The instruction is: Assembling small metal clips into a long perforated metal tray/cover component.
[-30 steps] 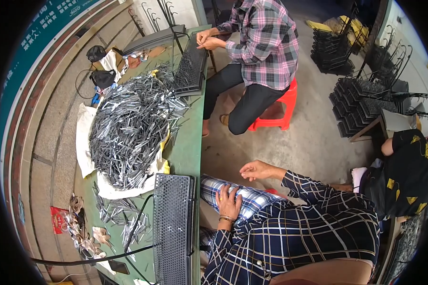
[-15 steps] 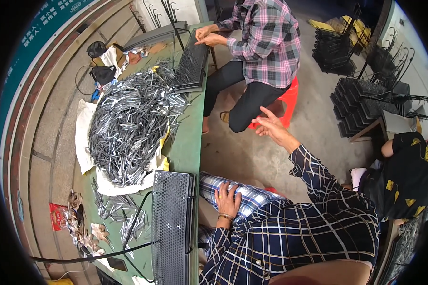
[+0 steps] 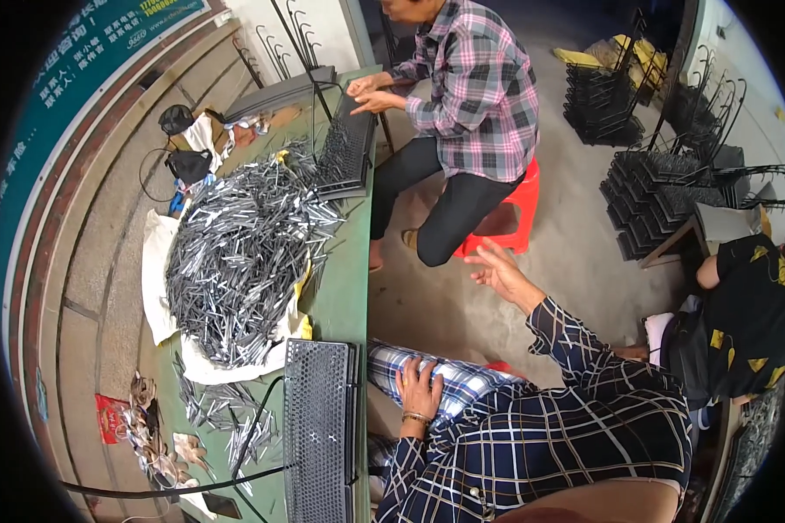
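Observation:
My left hand (image 3: 419,394) lies flat on my thigh in checked trousers, fingers spread, holding nothing. Off to the right of the green table (image 3: 336,301), my right hand (image 3: 504,277) is held out in the air, empty, with its fingers apart. Nearest to my left hand on the tabletop stands a black perforated tray (image 3: 317,436) with many small holes, mostly unfilled. Beyond it a large heap of thin dark metal rods (image 3: 240,261) rests on an opened white sack (image 3: 156,270). More loose rods (image 3: 251,436) lie left of the tray.
A co-worker in a pink plaid shirt (image 3: 488,87) sits on a red stool (image 3: 522,209), hands (image 3: 371,94) above another tray (image 3: 344,148) filled with rods. Stacked black racks (image 3: 658,196) stand at right, near another person (image 3: 746,322). Gloves (image 3: 189,449) lie on the table's left side.
The view has tilted, so the scene sits lower in the picture. My right hand has drawn slightly nearer and its fingers have shifted. My left hand stays on my thigh.

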Motion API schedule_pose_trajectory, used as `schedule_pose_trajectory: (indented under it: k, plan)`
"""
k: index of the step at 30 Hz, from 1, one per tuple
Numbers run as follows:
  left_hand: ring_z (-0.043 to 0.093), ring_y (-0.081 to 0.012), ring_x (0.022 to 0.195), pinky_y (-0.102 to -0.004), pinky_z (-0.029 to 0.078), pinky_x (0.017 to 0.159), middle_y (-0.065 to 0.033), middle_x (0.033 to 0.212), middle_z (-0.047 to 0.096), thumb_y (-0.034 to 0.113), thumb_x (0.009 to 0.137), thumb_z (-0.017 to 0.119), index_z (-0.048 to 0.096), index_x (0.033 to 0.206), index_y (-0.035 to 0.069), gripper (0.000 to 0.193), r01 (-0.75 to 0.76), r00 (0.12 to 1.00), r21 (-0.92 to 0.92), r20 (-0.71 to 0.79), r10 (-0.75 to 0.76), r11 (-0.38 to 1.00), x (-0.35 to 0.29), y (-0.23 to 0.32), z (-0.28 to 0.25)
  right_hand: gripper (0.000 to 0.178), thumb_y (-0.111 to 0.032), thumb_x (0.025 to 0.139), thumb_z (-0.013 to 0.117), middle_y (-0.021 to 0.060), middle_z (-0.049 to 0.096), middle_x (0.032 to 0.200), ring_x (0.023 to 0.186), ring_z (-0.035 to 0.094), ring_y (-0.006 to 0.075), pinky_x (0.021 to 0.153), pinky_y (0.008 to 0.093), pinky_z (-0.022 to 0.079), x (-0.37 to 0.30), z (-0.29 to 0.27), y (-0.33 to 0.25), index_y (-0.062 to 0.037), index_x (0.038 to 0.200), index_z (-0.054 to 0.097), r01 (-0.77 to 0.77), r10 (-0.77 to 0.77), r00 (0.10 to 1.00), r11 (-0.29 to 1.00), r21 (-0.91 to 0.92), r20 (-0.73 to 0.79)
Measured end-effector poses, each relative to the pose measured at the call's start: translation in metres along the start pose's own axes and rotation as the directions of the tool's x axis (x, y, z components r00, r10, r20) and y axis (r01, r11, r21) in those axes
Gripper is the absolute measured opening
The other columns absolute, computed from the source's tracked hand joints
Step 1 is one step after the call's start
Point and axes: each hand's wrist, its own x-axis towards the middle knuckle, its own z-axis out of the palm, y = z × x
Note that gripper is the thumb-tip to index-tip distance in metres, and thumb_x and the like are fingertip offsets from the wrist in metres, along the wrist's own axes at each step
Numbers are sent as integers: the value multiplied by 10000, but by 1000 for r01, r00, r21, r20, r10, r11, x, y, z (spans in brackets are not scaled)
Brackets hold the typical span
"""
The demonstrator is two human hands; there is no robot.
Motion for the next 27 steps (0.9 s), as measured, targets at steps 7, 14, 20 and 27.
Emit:
schedule_pose_trajectory:
  k: [7, 14, 20, 27]
  plan:
    - [355, -315, 1268, -499, 163, 1074, -124, 1275, 455, 318, 833, 562, 596, 1132, 166, 337, -6, 1000, 3, -5, 6, 1000, -2, -2, 1, 575, -508, 837, 595, 134, 613, 1065, 795, 605, 194, 692, 310, 476, 0, -25, -15, -186, 1257, 370, -154, 161, 987, 964, 216, -13]
    - [350, -323, 1270, -495, 154, 1079, -132, 1273, 459, 322, 836, 560, 588, 1132, 151, 343, -20, 1000, 14, 14, 20, 1000, -1, -3, 0, 520, -486, 870, 557, 149, 583, 1101, 830, 607, 206, 696, 307, 505, 25, -63, -214, -104, 1165, 363, 572, -545, 819, 746, 342, -182]
    - [343, -327, 1273, -492, 157, 1078, -136, 1280, 449, 320, 842, 561, 579, 1138, 138, 348, -5, 999, 27, 37, 4, 1000, 3, 6, -6, 455, -488, 892, 513, 74, 645, 973, 744, 601, 154, 636, 267, 472, 23, -113, -109, -85, 1100, 536, 48, -48, 999, 991, 124, -8]
    - [434, -369, 1163, -446, 363, 969, -196, 1207, 454, 265, 855, 584, 540, 1154, 73, 358, 12, 999, -140, 46, -5, 990, -13, 10, -44, 295, -339, 913, 526, 53, 655, 923, 741, 606, 134, 675, 279, 493, -18, -134, 66, -86, 1044, 604, -406, 409, 913, 908, 102, -5]
